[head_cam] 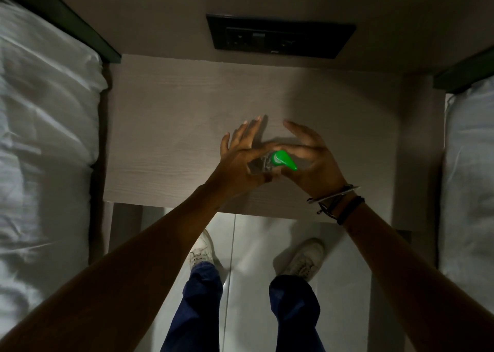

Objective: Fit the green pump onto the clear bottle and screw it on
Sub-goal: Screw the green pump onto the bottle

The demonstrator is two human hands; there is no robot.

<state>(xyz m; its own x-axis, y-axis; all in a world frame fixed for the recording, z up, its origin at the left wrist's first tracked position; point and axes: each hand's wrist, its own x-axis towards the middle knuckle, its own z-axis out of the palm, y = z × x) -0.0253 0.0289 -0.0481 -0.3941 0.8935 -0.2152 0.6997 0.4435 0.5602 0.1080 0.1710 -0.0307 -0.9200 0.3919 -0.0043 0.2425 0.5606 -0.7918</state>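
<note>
Head view: both hands, fingers splayed, pinch green pump [284, 160] and clear bottle [260, 164] over nightstand [171, 127].

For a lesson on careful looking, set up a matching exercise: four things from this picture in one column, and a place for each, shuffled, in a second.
Things:
1. green pump
2. socket panel
3. bracelets
4. white shoes

Places:
A. on the right wrist
B. on the floor under the table edge
C. between the two hands
D. on the wall behind the table

Pairs: 1-C, 2-D, 3-A, 4-B
</note>
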